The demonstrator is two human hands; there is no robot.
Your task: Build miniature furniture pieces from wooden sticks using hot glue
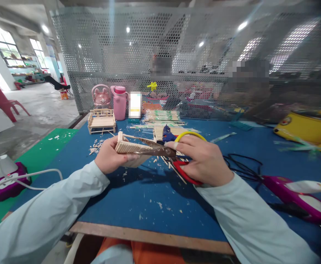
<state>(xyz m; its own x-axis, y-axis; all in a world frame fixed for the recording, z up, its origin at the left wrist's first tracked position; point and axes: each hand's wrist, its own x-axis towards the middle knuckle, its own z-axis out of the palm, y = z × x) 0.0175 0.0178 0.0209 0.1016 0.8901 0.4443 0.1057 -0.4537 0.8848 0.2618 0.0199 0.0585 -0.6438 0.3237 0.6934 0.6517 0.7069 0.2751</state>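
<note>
My left hand is closed around a small model made of pale wooden sticks, held above the table. My right hand grips a pair of scissors with one red and one yellow handle. Their dark blades are parted and reach left to the model; whether they touch a stick is unclear. Behind the scissors lies a blue glue gun, partly hidden by my right hand. A finished-looking stick model with railings stands at the back left. Cut stick pieces are scattered beside my left hand.
Wrapped stick bundles, a pink bottle and a bright-screened phone line the back, before a perforated metal screen. Purple power strips lie left and right with cables. A yellow bag sits far right.
</note>
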